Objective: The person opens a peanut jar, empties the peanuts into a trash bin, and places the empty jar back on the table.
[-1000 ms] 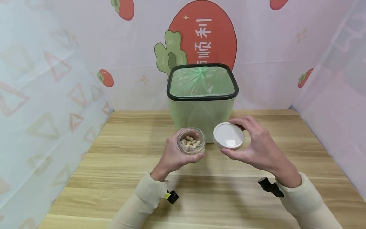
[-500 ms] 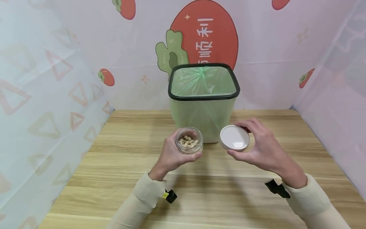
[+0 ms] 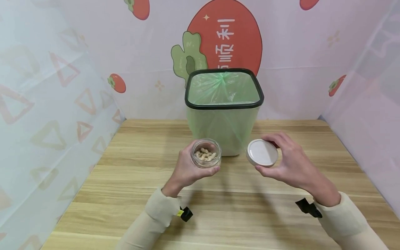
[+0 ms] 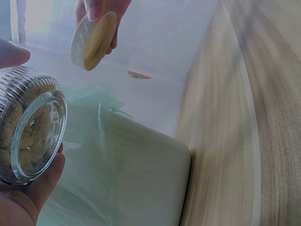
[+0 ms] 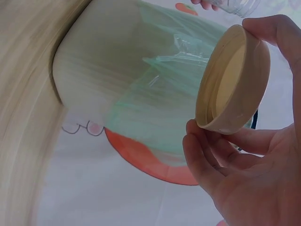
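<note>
Glass jar: held uncovered near the middle of the head view, mouth angled upward, in front of the bin.
Left hand: wrapped around the jar from the left, thumb along the near side.
Peanuts: apparently in shells, lying inside the jar; likely to scatter across the table if tilted clear of the bin.
Right hand: gripping the white lid by its edge, right of centre.
Lid: apart from the jar, hollow underside showing in the right wrist view; liable to drop if fingertips slip on the rim.
Bin: upright at upper centre, lined with a green bag; could topple if knocked by a forward swing.
Backdrop: printed 顺利, turned sideways, upper centre; another character partly hidden by the bin.
Yellow tag: at the left wrist, too small to read.
Brands: none legible on jar, lid or bin.
</note>
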A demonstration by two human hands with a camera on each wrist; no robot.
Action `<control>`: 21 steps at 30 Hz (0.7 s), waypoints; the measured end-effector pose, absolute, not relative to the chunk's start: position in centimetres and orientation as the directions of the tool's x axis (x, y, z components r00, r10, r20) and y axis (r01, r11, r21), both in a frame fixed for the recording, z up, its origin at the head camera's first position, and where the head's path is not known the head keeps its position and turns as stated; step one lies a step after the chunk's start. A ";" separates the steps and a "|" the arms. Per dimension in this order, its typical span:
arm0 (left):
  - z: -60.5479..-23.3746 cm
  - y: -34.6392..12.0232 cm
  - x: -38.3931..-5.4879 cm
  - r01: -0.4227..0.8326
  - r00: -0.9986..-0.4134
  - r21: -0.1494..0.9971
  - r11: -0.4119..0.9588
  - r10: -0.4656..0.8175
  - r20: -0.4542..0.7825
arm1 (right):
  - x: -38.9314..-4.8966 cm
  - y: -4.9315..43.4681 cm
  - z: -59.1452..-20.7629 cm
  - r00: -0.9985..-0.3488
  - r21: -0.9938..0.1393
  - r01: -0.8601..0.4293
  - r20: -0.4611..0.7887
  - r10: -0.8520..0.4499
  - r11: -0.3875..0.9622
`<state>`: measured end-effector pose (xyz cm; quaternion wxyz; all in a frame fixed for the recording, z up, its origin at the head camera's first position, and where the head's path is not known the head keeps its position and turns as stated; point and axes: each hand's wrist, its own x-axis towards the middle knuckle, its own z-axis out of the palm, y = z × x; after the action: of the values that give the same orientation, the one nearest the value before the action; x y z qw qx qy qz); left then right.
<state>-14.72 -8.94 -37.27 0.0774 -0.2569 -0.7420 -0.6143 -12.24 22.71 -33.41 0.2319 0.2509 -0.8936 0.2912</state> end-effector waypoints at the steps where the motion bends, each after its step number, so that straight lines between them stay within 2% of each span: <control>1: -37.3 -9.0 -14.7 0.476 -0.856 0.872 0.114 0.287 0.430 | -12.3 22.8 -33.5 -0.768 -0.400 -0.581 0.558 -0.315 0.709; 14: -37.2 -9.2 -14.7 0.485 -0.854 0.864 0.132 0.285 0.435 | -12.7 23.5 -34.7 -0.810 -0.359 -0.534 0.477 -0.341 0.765; 21: -37.2 -9.2 -14.6 0.484 -0.855 0.865 0.135 0.284 0.434 | -13.2 23.9 -35.2 -0.858 -0.382 -0.484 0.382 -0.342 0.788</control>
<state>-14.64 -9.22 -37.17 0.0826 -0.2565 -0.7488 -0.6056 -13.21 23.92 -35.22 0.1480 0.2211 -0.9338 0.2393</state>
